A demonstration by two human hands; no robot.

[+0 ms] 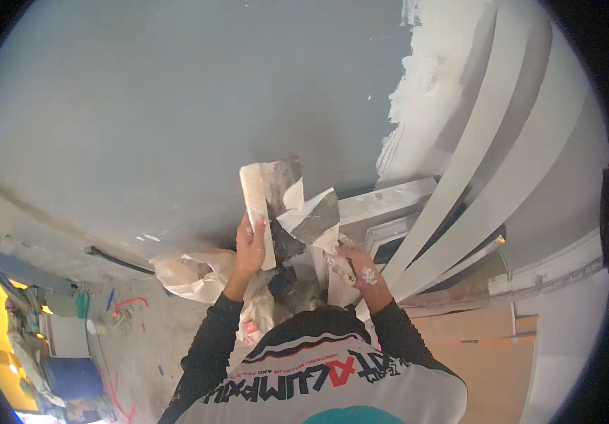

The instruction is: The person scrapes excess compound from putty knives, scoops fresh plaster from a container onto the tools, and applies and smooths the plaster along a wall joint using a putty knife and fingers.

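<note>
My left hand (250, 251) grips a wide, putty-smeared blade tool (273, 184) by its long pale edge, held upright in front of the grey wall. My right hand (362, 271) holds a putty knife (316, 215) by its handle, with its broad blade raised beside the wide blade and pale putty on it. Whether the two blades touch, I cannot tell. White smears show on my right hand's fingers.
The grey wall (198, 85) has a ragged white coat (417, 99) at right. Long white strips (488, 113) lean there, near pale framed pieces (382, 201). Crumpled sacks (188, 275), a red pipe (131, 304) and brown boards (467, 367) lie around. Yellow and blue items stand lower left.
</note>
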